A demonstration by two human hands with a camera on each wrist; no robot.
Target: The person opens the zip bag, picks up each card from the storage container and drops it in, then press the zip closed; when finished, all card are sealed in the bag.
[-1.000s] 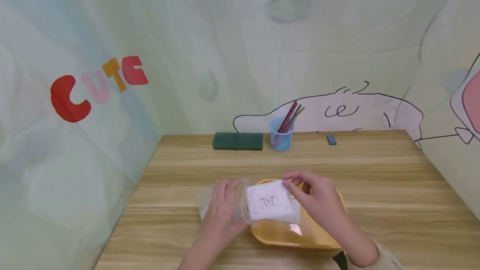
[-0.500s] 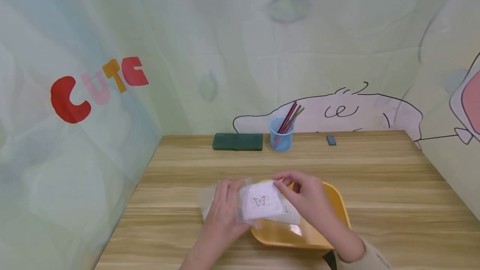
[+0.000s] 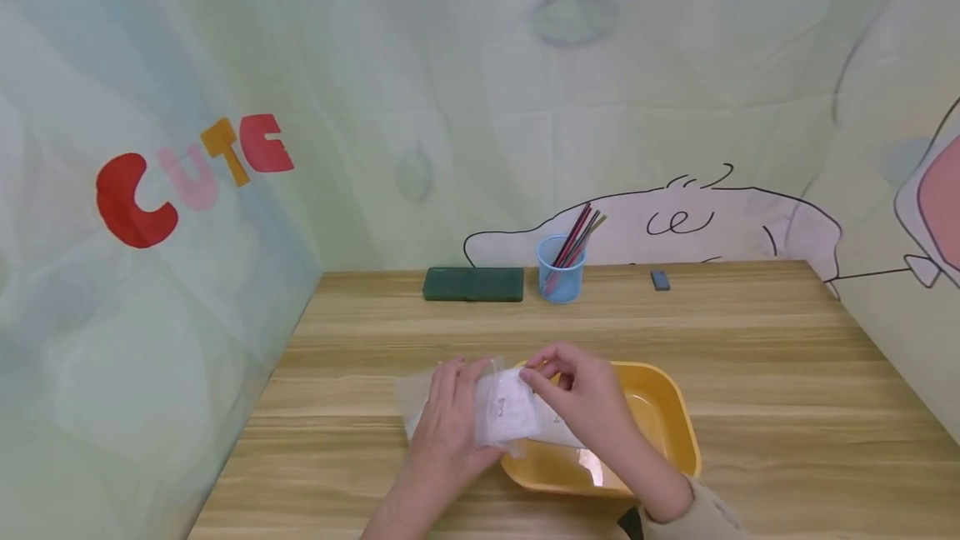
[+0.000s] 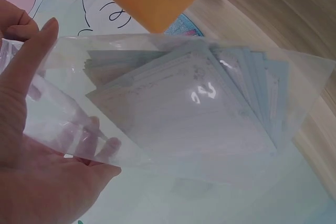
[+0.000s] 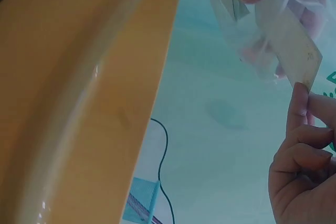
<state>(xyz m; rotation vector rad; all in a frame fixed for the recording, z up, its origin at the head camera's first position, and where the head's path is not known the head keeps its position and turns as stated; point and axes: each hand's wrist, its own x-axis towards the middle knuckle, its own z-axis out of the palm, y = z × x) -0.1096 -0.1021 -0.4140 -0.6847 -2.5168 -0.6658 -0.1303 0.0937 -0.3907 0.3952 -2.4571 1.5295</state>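
Observation:
My left hand point(image 3: 448, 425) grips a clear plastic bag point(image 4: 307, 90) near its mouth. Inside lies a fanned stack of printed cards point(image 4: 181, 106), seen through the film in the left wrist view. At the bag's mouth, my right hand point(image 3: 583, 394) pinches the corner of a white card point(image 3: 514, 413) with a small butterfly print. Part of that card is within the film, as the right wrist view shows of the card point(image 5: 294, 48). Below the hands, another pale card point(image 3: 557, 432) lies over the yellow tray point(image 3: 663, 415), partly hidden by my right hand.
Along the back of the table stand a dark green case point(image 3: 473, 284) and a blue cup point(image 3: 561, 282) holding several thin sticks. A small blue-grey block point(image 3: 660, 280) lies to their right. A printed cloth point(image 3: 375, 148) hangs behind the table and at its sides.
My right hand has moved left, taking the butterfly card further into the bag's mouth. More of the tray's right part now shows. My left hand has stayed nearly in place.

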